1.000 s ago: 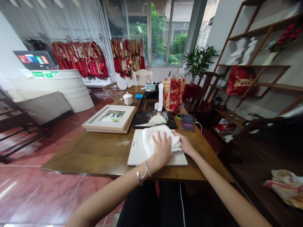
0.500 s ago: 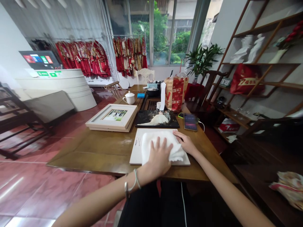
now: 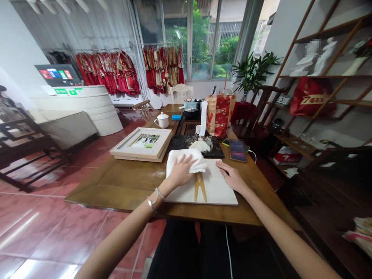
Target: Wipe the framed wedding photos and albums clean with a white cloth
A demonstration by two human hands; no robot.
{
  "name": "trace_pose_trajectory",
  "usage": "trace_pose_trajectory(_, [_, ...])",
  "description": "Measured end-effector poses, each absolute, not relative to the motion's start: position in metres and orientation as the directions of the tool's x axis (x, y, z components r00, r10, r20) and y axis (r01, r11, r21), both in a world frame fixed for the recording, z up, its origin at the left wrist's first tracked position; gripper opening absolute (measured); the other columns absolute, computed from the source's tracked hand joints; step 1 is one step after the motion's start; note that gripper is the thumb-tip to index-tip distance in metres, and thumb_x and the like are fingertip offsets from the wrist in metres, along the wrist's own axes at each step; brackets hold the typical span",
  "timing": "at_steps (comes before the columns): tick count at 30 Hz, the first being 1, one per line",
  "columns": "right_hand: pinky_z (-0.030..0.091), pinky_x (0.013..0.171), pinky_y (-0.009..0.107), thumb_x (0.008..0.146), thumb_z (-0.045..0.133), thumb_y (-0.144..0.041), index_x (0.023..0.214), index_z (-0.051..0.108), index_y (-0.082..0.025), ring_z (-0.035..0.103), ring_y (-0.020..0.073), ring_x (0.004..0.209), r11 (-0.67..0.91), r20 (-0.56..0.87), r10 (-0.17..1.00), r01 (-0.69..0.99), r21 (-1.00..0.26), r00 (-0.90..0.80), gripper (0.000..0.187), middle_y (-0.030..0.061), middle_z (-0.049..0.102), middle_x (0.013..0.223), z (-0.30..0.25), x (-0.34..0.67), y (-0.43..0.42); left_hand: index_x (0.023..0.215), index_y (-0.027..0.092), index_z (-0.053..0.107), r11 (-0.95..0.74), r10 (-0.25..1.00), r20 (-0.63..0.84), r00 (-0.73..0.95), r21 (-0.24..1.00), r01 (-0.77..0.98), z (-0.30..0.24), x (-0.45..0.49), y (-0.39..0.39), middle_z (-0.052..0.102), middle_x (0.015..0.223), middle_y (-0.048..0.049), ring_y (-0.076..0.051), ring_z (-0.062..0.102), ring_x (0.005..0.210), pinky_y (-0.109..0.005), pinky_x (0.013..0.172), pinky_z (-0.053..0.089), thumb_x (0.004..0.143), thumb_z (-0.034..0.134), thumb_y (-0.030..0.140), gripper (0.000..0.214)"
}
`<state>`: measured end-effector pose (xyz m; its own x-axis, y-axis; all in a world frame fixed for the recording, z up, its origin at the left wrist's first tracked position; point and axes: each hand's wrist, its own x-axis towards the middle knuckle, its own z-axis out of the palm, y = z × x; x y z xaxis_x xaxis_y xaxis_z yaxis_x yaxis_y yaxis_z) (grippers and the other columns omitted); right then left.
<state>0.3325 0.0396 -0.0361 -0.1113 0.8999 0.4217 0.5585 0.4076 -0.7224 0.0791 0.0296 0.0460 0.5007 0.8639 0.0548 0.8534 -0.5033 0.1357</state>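
Observation:
A white flat board [image 3: 222, 190] lies on the wooden table in front of me. Spread flat over a folded white cloth [image 3: 175, 156], my left hand [image 3: 180, 171] presses it on the board's upper left part. Below the cloth a gold A-like shape [image 3: 200, 189] shows on the board's face; the cloth covers its top. My right hand [image 3: 232, 176] rests along the board's right edge with its fingers stretched out, gripping nothing.
Stacked picture frames [image 3: 142, 143] lie to the left. Behind the board sits a dark carved tray [image 3: 216, 149], with a phone [image 3: 238, 150] and its cable to the right. A lidded white cup [image 3: 162, 120] and a red-and-brown paper bag [image 3: 219, 116] stand farther back.
My left hand has slid the cloth up and to the left over the board, uncovering the gold shape. My right hand stays at the board's right edge. The view has shifted slightly.

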Motion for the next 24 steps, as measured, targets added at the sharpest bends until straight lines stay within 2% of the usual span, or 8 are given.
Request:
trace_pose_trajectory(3, [0.035, 0.113, 0.048, 0.085, 0.048, -0.020, 0.112, 0.071, -0.023, 0.053, 0.0242, 0.126, 0.408, 0.425, 0.899, 0.555, -0.725, -0.106, 0.035, 0.0062, 0.065, 0.127, -0.036, 0.332, 0.039, 0.146, 0.023, 0.037, -0.547, 0.836, 0.041, 0.547, 0.143, 0.825, 0.048, 0.057, 0.022, 0.028, 0.157, -0.0056, -0.033, 0.019, 0.146, -0.057, 0.114, 0.019, 0.085, 0.045, 0.022, 0.061])
trace_pose_trajectory(7, [0.036, 0.113, 0.049, 0.086, 0.049, -0.021, 0.111, 0.071, -0.023, 0.053, 0.0245, 0.126, 0.410, 0.429, 0.898, 0.554, -0.725, -0.103, 0.034, 0.0059, 0.066, 0.127, -0.036, 0.331, 0.038, 0.147, 0.026, 0.034, -0.637, 0.761, 0.005, 0.648, 0.192, 0.746, 0.052, 0.044, -0.018, 0.025, 0.158, -0.0021, -0.031, 0.013, 0.147, -0.058, 0.116, 0.014, 0.073, 0.049, 0.014, 0.076])
trace_pose_trajectory(11, [0.034, 0.113, 0.049, 0.086, 0.048, -0.021, 0.112, 0.071, -0.022, 0.051, 0.0252, 0.128, 0.407, 0.427, 0.899, 0.556, -0.725, -0.102, 0.035, 0.0068, 0.064, 0.129, -0.036, 0.331, 0.036, 0.147, 0.037, 0.030, -0.731, 0.633, -0.034, 0.773, 0.302, 0.612, 0.061, 0.042, -0.074, 0.020, 0.159, 0.0055, -0.026, 0.010, 0.148, -0.054, 0.118, 0.009, 0.070, 0.050, 0.014, 0.082])
trace_pose_trajectory(14, [0.033, 0.114, 0.049, 0.086, 0.049, -0.022, 0.112, 0.071, -0.023, 0.051, 0.0251, 0.129, 0.407, 0.427, 0.899, 0.555, -0.726, -0.101, 0.035, 0.0063, 0.064, 0.129, -0.036, 0.331, 0.036, 0.147, 0.039, 0.029, -0.743, 0.590, -0.058, 0.805, 0.350, 0.570, 0.065, 0.041, -0.092, 0.018, 0.159, 0.0068, -0.024, 0.010, 0.148, -0.051, 0.119, 0.010, 0.068, 0.051, 0.013, 0.086])
trace_pose_trajectory(17, [0.033, 0.113, 0.050, 0.086, 0.049, -0.023, 0.112, 0.071, -0.023, 0.050, 0.0256, 0.129, 0.408, 0.429, 0.898, 0.556, -0.724, -0.101, 0.034, 0.0065, 0.064, 0.129, -0.036, 0.332, 0.036, 0.147, 0.036, 0.031, -0.729, 0.628, -0.021, 0.778, 0.335, 0.597, 0.060, 0.043, -0.075, 0.022, 0.159, 0.0021, -0.026, 0.014, 0.148, -0.052, 0.118, 0.013, 0.070, 0.052, 0.016, 0.082])
trace_pose_trajectory(19, [0.034, 0.113, 0.050, 0.086, 0.049, -0.023, 0.112, 0.071, -0.023, 0.052, 0.0255, 0.128, 0.411, 0.430, 0.897, 0.557, -0.722, -0.104, 0.034, 0.0063, 0.064, 0.128, -0.036, 0.333, 0.037, 0.147, 0.029, 0.033, -0.725, 0.655, 0.031, 0.755, 0.308, 0.616, 0.055, 0.045, -0.049, 0.025, 0.158, -0.0042, -0.027, 0.018, 0.147, -0.052, 0.117, 0.016, 0.073, 0.051, 0.018, 0.077])
trace_pose_trajectory(22, [0.036, 0.112, 0.048, 0.086, 0.049, -0.023, 0.112, 0.071, -0.025, 0.053, 0.0243, 0.126, 0.416, 0.434, 0.894, 0.559, -0.717, -0.109, 0.034, 0.0053, 0.065, 0.127, -0.036, 0.333, 0.037, 0.146, 0.016, 0.035, -0.696, 0.707, 0.098, 0.700, 0.269, 0.666, 0.049, 0.051, -0.005, 0.028, 0.156, -0.0141, -0.026, 0.024, 0.145, -0.046, 0.117, 0.023, 0.077, 0.051, 0.019, 0.071])
trace_pose_trajectory(24, [0.036, 0.112, 0.048, 0.086, 0.050, -0.023, 0.113, 0.071, -0.024, 0.054, 0.0239, 0.126, 0.417, 0.434, 0.894, 0.561, -0.715, -0.112, 0.034, 0.0054, 0.065, 0.127, -0.035, 0.333, 0.038, 0.144, 0.013, 0.039, -0.650, 0.755, 0.094, 0.649, 0.237, 0.722, 0.047, 0.054, 0.022, 0.033, 0.153, -0.0172, -0.027, 0.028, 0.144, -0.045, 0.115, 0.026, 0.081, 0.052, 0.023, 0.065])
